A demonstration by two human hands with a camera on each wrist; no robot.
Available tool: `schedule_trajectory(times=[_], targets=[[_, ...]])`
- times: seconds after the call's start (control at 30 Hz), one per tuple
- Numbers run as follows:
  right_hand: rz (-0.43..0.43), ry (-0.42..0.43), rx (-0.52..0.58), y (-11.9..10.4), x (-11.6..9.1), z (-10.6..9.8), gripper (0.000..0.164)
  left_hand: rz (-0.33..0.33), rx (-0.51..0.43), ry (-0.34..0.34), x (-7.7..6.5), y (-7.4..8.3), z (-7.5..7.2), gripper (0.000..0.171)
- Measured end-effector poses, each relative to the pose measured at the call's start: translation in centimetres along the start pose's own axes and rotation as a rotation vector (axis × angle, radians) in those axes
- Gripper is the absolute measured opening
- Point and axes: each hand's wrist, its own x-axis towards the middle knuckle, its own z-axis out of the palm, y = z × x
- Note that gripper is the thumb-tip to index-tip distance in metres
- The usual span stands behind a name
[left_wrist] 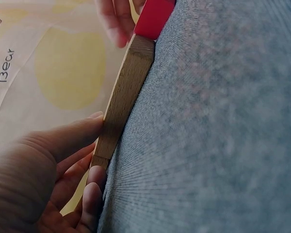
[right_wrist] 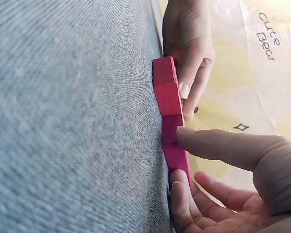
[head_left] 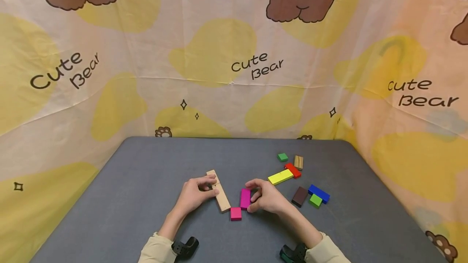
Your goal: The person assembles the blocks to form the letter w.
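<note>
My left hand [head_left: 195,193] holds a plain wooden block [head_left: 221,198], its thumb on the long piece and its fingers near a seam where a second wooden piece [head_left: 211,172] adjoins. In the left wrist view the thumb rests on the wood [left_wrist: 121,97]. My right hand [head_left: 268,198] pinches a magenta block [head_left: 245,199], thumb toward its near end and fingers toward its far end. A pink-red block [head_left: 235,214] lies between the wooden and magenta blocks, at their near ends. In the right wrist view the magenta block [right_wrist: 176,158] adjoins the pink-red one [right_wrist: 167,99].
Right of my right hand lie a yellow block [head_left: 280,177], a red block [head_left: 293,170], a striped wooden block [head_left: 298,162] and a green block [head_left: 282,157]. Closer are a dark brown block [head_left: 300,196], a blue block [head_left: 319,193] and a light green block [head_left: 315,201]. All lie on a grey table [head_left: 128,210].
</note>
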Motion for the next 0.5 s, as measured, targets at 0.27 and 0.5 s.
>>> schedule_trajectory(times=[0.27,0.5], targets=[[0.000,-0.015,0.011,0.07,0.08,-0.10,0.062,-0.003,0.005,-0.001,0.03,0.04,-0.02,0.030],[0.020,-0.017,0.020,0.20,0.03,-0.07,0.060,-0.007,0.001,0.003,0.03,0.07,0.05,0.030]])
